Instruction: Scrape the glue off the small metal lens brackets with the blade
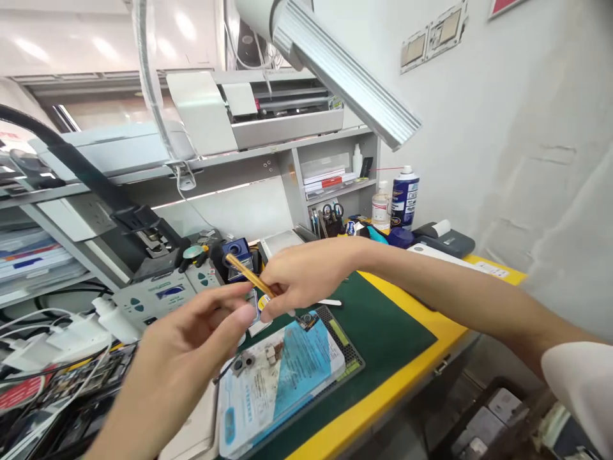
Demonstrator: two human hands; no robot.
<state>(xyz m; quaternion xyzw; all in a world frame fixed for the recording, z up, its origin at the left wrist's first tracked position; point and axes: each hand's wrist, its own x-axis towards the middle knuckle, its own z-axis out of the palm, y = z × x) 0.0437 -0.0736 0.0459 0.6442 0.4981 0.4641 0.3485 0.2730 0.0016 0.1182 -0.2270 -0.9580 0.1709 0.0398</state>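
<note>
My right hand (pixel 306 275) is closed around a slim gold-coloured tool (pixel 249 275), whose back end slants up to the left. Its working end is hidden under the fingers. A small round item with a yellow-and-blue label (pixel 263 302) shows beside the right thumb. Close by on the left, my left hand (pixel 191 345) has its fingers curved and thumb apart, with nothing plainly held. Below both hands lies a blue-and-white printed pad (pixel 306 364). Small camera modules (pixel 242 363) rest on its left part, and another small dark part (pixel 308 321) sits at its upper edge.
The pad lies on a green mat (pixel 383 338) over a yellow bench (pixel 354 425). A soldering-type station (pixel 163 297), white chargers (pixel 115 322) and circuit boards (pixel 71 390) crowd the left. A spray can (pixel 405 198) stands at the back right; a lamp (pixel 349 76) hangs overhead.
</note>
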